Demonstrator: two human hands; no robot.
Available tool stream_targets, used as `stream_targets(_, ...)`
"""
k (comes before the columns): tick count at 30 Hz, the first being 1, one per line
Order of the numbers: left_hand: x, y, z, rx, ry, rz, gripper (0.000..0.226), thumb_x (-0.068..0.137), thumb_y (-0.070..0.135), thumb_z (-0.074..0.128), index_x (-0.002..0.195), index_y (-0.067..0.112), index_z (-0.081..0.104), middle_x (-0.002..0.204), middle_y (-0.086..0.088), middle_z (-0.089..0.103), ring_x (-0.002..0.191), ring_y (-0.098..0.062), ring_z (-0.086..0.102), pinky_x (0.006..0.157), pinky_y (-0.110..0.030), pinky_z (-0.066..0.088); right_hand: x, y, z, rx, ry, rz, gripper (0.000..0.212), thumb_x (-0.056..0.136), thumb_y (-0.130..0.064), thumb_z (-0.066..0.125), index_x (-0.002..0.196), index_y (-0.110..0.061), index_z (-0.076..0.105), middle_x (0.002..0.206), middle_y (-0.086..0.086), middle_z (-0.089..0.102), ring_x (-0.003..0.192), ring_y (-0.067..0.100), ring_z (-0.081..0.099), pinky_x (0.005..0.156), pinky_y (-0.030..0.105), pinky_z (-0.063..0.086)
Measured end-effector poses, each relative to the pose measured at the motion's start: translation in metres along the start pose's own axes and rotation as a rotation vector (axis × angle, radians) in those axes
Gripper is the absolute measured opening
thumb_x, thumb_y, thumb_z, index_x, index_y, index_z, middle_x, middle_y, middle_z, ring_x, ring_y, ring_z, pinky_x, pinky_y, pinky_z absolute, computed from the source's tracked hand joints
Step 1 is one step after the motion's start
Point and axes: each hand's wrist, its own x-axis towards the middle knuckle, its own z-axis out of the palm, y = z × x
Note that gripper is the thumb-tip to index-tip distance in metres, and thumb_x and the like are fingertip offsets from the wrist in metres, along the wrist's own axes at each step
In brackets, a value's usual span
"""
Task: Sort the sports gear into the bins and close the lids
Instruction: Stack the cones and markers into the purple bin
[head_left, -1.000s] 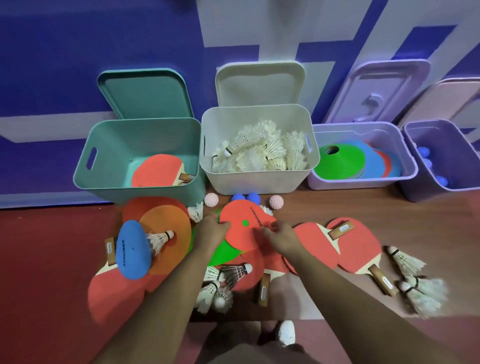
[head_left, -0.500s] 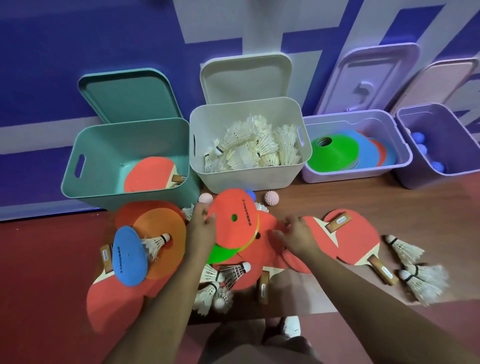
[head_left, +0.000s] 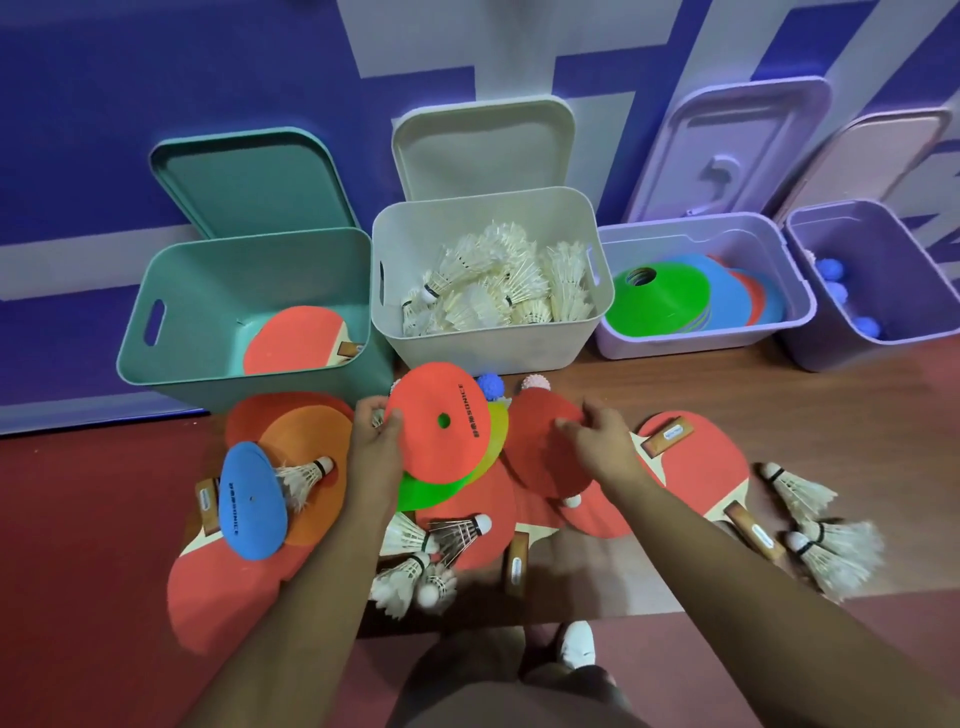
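Fingers (head_left: 388, 422) of your left hand (head_left: 371, 457) pinch the red disc cone (head_left: 436, 421); right hand (head_left: 602, 441) rests spread, empty. The cone bin (head_left: 779, 332) lies far right, nearer that right hand.

sports room or gym storage corner: blue-white painted wall (head_left: 156, 130), red floor (head_left: 78, 545), open bins (head_left: 249, 291) of gear.

The left hand (head_left: 371, 457) holds a red cone (head_left: 441, 421) by its edge. Yellow and green cones peek out under it. The right hand (head_left: 597, 441) rests its fingers (head_left: 569, 423) on a red paddle (head_left: 540, 447).
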Motion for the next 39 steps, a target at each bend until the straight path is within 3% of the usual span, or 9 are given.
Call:
stream_targets(5,-0.006,0.008,0.014,-0.018,-0.028,0.024,0.011,0.093,0.027,0.053,0.09,0.038,0.054,0.102,-0.007,0.058,0.087,-0.019,0.054,0.074,-0.033,0.043,-0.005,-0.032,-0.042,0.209,0.0,-0.146,0.011,0.086,-0.004,0.065,0.079,-0.009,0.058,0.069,0.002,0.058,0.062,0.009,0.05,0.061,0.025,0.041)
stream_targets(10,-0.017,0.026,0.045,-0.174,-0.215,-0.04,0.01,0.101,0.019,0.049,0.1,0.02,0.059,0.101,-0.01,0.063,0.092,-0.021,0.057,0.084,-0.04,0.045,-0.017,-0.051,-0.047,0.642,-0.181,0.055,0.007,0.086,-0.001,0.064,0.087,-0.008,0.065,0.076,0.01,0.068,0.063,0.019,0.06,0.059,0.026,0.049)
stream_targets(13,-0.024,0.036,0.067,-0.274,-0.339,-0.158,0.019,0.104,0.019,0.042,0.111,0.01,0.058,0.109,-0.015,0.065,0.095,-0.022,0.06,0.088,-0.039,0.048,-0.021,-0.043,-0.036,0.633,-0.154,0.171,0.009,0.087,-0.004,0.065,0.085,-0.012,0.062,0.074,0.009,0.067,0.059,0.017,0.06,0.056,0.025,0.049)
stream_targets(18,-0.032,0.039,0.097,-0.304,-0.412,-0.212,0.022,0.105,0.015,0.037,0.104,0.013,0.06,0.095,-0.005,0.069,0.079,-0.012,0.065,0.068,-0.023,0.053,-0.02,-0.014,-0.039,0.573,-0.067,0.314,0.014,0.084,-0.009,0.069,0.088,-0.014,0.057,0.075,0.007,0.063,0.06,0.016,0.056,0.055,0.026,0.044)
stream_targets(21,-0.037,0.035,0.115,-0.326,-0.468,-0.292,0.019,0.103,0.027,0.045,0.112,0.021,0.061,0.103,0.004,0.072,0.091,-0.008,0.069,0.077,-0.027,0.056,-0.021,-0.001,-0.049,0.61,0.022,0.331,0.029,0.079,-0.005,0.075,0.096,-0.013,0.052,0.082,0.008,0.062,0.065,0.02,0.058,0.059,0.031,0.046)
stream_targets(24,-0.038,0.024,0.133,-0.156,-0.599,-0.173,0.03,0.087,0.036,0.068,0.114,0.025,0.063,0.115,-0.001,0.07,0.108,-0.018,0.066,0.094,-0.038,0.052,-0.021,0.008,-0.068,0.548,0.11,0.285,0.041,0.074,-0.005,0.078,0.11,-0.013,0.058,0.095,0.008,0.066,0.075,0.021,0.065,0.059,0.028,0.048)
stream_targets(30,-0.044,0.005,0.169,0.433,-0.686,-0.011,0.026,0.08,0.038,0.072,0.096,0.028,0.054,0.094,0.002,0.068,0.089,-0.018,0.064,0.089,-0.038,0.051,-0.016,0.029,-0.133,0.574,0.278,0.188,0.021,0.083,0.004,0.065,0.094,-0.014,0.062,0.082,0.008,0.066,0.071,0.02,0.057,0.066,0.031,0.045)
stream_targets(33,-0.057,-0.009,0.177,0.689,-0.659,0.066,0.035,0.081,0.036,0.074,0.105,0.018,0.056,0.099,0.0,0.065,0.093,-0.019,0.062,0.08,-0.029,0.046,-0.008,0.047,-0.161,0.579,0.322,0.168,0.022,0.085,0.001,0.064,0.094,-0.018,0.061,0.085,0.006,0.065,0.075,0.02,0.055,0.069,0.032,0.044)
stream_targets(39,-0.094,-0.046,0.198,1.078,-0.664,0.172,0.073,0.077,0.046,0.075,0.136,0.012,0.047,0.133,-0.014,0.053,0.123,-0.03,0.049,0.1,-0.032,0.04,0.005,0.08,-0.188,0.592,0.216,0.188,0.024,0.083,0.001,0.065,0.09,-0.022,0.062,0.087,0.003,0.066,0.08,0.02,0.057,0.072,0.033,0.044)
